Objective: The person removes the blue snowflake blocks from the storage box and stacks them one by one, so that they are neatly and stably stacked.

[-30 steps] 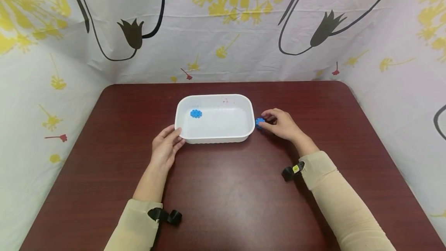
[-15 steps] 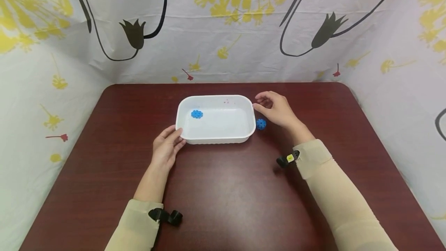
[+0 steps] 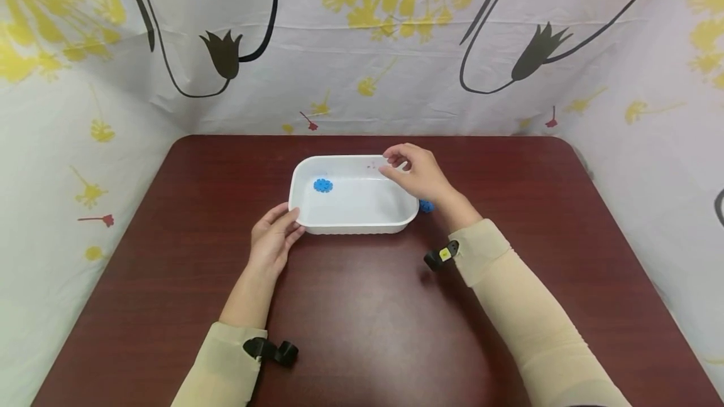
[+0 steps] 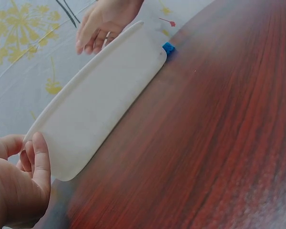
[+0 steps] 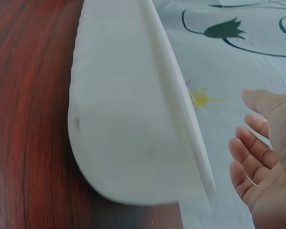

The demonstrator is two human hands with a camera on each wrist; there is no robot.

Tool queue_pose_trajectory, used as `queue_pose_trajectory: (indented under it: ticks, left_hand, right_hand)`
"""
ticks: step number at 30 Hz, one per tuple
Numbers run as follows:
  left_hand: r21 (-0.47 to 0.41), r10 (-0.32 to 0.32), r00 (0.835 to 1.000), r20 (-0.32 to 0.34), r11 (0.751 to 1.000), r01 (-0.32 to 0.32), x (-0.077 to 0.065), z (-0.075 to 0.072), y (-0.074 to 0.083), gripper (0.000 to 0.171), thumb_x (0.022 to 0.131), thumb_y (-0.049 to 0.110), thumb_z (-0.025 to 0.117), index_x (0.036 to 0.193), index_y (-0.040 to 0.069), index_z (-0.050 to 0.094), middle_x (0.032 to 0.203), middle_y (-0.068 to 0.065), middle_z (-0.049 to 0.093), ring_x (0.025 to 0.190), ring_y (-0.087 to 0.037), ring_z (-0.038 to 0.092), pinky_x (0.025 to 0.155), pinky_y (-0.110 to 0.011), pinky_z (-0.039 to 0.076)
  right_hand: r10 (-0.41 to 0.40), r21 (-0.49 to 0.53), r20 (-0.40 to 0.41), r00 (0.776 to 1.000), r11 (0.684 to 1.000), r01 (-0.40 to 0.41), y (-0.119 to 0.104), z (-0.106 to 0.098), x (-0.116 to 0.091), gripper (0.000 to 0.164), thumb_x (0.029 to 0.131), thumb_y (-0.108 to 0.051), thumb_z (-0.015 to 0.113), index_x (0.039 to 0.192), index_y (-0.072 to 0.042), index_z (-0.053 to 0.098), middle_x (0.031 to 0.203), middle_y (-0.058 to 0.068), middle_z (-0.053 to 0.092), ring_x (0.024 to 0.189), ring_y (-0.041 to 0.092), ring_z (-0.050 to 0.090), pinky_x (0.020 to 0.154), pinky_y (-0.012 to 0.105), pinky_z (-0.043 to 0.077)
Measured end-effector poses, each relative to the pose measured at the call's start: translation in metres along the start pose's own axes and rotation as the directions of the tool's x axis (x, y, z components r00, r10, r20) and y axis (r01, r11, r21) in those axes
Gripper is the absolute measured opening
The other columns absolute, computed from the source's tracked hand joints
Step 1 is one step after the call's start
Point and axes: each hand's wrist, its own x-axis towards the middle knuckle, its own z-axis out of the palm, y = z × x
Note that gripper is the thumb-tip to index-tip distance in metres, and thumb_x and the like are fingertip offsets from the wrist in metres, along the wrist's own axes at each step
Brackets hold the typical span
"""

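Observation:
A white plastic tray (image 3: 356,229) sits on the table. My left hand (image 3: 273,237) grips its near left corner, thumb over the rim and fingers against the outside, as the left wrist view (image 4: 21,186) confirms. Inside, toward the left, lies a blue notched snowflake-shaped piece (image 3: 323,185); whether it is one or two overlapping cannot be told. Over the tray's right end hovers my right hand (image 3: 415,171), fingers loosely bent, holding nothing. Another blue notched disc (image 3: 427,206) lies on the table against the tray's right side, partly hidden by that hand.
The dark red-brown wooden table (image 3: 351,306) has rounded far corners. A white cloth (image 3: 362,105) with yellow and grey flower prints hangs behind and beside it. A black strap with a camera (image 3: 271,352) is on each sleeve.
My right hand has left the blue disc beside the tray, risen, and moved left over the tray's right end. My left hand keeps its grip on the corner.

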Motion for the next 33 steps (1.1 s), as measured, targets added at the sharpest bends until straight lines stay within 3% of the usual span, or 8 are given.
queue_pose_trajectory:
  ticks: [13,23,33]
  left_hand:
    - [0.002,-0.001,1.0,-0.008,1.0,0.001,0.001,-0.001,0.002,0.03,0.094,0.002,0.071,0.121,0.005,0.059,0.078,-0.001,0.061,0.068,-0.01,0.062,0.07,-0.021,0.062]
    - [0.003,0.003,1.0,-0.016,1.0,-0.003,0.001,-0.003,0.003,0.033,0.093,0.002,0.072,0.123,0.004,0.059,0.079,-0.001,0.062,0.069,-0.01,0.062,0.071,-0.021,0.062]
    - [0.006,0.009,1.0,-0.007,1.0,-0.009,0.002,-0.001,0.002,0.028,0.093,0.001,0.071,0.119,0.005,0.06,0.08,-0.001,0.063,0.068,-0.01,0.063,0.07,-0.021,0.062]
  right_hand:
    - [-0.035,-0.017,0.102,0.994,0.999,0.037,-0.015,0.041,0.016,0.03,0.092,-0.016,0.076,0.114,0.002,0.068,0.107,0.016,0.068,0.096,0.024,0.063,0.082,0.038,0.056]
    - [-0.005,-0.049,0.204,0.979,0.999,0.015,-0.017,0.07,0.028,0.032,0.093,-0.019,0.076,0.115,0.003,0.067,0.1,0.012,0.067,0.096,0.025,0.063,0.085,0.039,0.053]
    - [-0.061,-0.087,0.256,0.965,0.992,0.086,-0.019,0.089,0.039,0.033,0.09,-0.018,0.078,0.114,0.002,0.068,0.101,0.014,0.069,0.096,0.025,0.063,0.089,0.035,0.054]
